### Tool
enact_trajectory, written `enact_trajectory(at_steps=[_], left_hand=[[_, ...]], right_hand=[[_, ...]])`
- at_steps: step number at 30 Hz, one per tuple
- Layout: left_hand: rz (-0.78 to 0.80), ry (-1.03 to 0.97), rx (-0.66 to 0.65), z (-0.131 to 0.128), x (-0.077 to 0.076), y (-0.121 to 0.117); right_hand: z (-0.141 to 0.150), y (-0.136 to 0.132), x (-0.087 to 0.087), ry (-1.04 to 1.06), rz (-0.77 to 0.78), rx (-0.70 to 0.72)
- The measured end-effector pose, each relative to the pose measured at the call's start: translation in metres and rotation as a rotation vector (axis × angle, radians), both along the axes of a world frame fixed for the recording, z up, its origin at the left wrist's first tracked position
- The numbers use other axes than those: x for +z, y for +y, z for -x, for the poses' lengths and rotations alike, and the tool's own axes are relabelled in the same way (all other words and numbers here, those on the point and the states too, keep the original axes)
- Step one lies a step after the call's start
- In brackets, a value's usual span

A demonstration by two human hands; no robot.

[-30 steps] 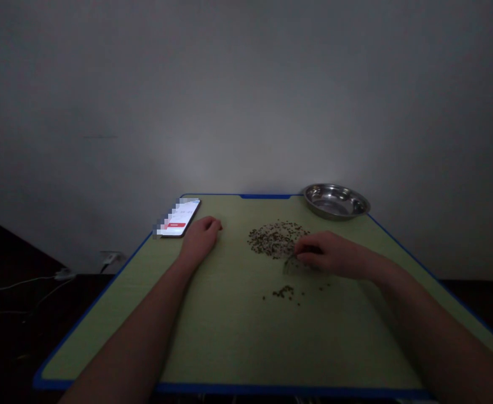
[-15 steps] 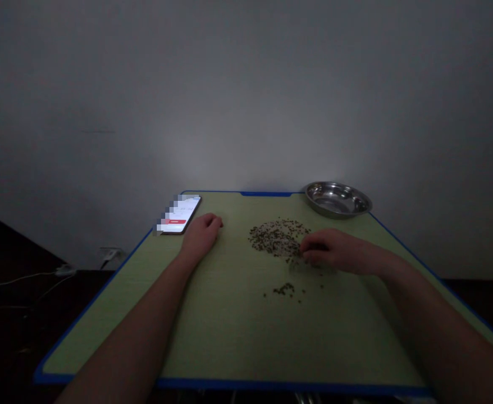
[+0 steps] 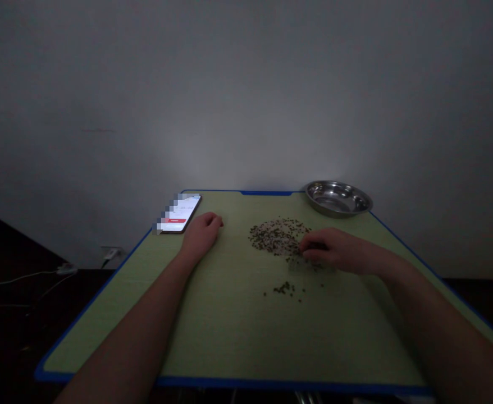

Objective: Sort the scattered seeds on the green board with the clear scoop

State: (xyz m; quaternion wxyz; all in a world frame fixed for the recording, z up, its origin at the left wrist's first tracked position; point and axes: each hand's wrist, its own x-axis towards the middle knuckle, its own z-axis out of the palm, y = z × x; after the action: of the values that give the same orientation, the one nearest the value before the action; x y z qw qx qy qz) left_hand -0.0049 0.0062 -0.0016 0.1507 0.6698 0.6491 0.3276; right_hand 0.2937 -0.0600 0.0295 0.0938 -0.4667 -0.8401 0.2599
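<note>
A mixed pile of pale grains and small dark green beans (image 3: 274, 238) lies on the green tabletop (image 3: 225, 331). At its right edge is my right hand (image 3: 337, 250), with the thumb and fingertips drawn together in a pinch. Whatever is between those fingertips is too small to make out. Just below the hand a few loose beans lie in its shadow. Nearer me is a small separate cluster of dark beans (image 3: 286, 288), with some strays around it. My left hand (image 3: 201, 233) rests on the table left of the pile, fingers curled in, holding nothing that shows.
A shallow metal bowl (image 3: 338, 211) stands at the back right corner. Beside my left hand, a phone (image 3: 181, 216) with a lit screen lies at the left edge. A wall (image 3: 246, 112) rises behind the table. Cables (image 3: 65, 270) trail on the left.
Almost nothing differs. My right hand keeps its pinch at the pile's edge, and my left hand stays in place. The view has shifted very slightly.
</note>
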Motion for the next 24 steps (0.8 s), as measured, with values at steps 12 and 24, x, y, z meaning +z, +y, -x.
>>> enact_trajectory(at_steps=[12,24], left_hand=[[-0.007,0.007,-0.01,0.0,-0.001,0.001],[-0.005,0.013,-0.012,0.0,0.0,-0.001]], right_hand=[[0.011,-0.005,0.0,-0.002,-0.028,-0.006],[0.018,-0.012,0.005,-0.035,-0.001,0.095]])
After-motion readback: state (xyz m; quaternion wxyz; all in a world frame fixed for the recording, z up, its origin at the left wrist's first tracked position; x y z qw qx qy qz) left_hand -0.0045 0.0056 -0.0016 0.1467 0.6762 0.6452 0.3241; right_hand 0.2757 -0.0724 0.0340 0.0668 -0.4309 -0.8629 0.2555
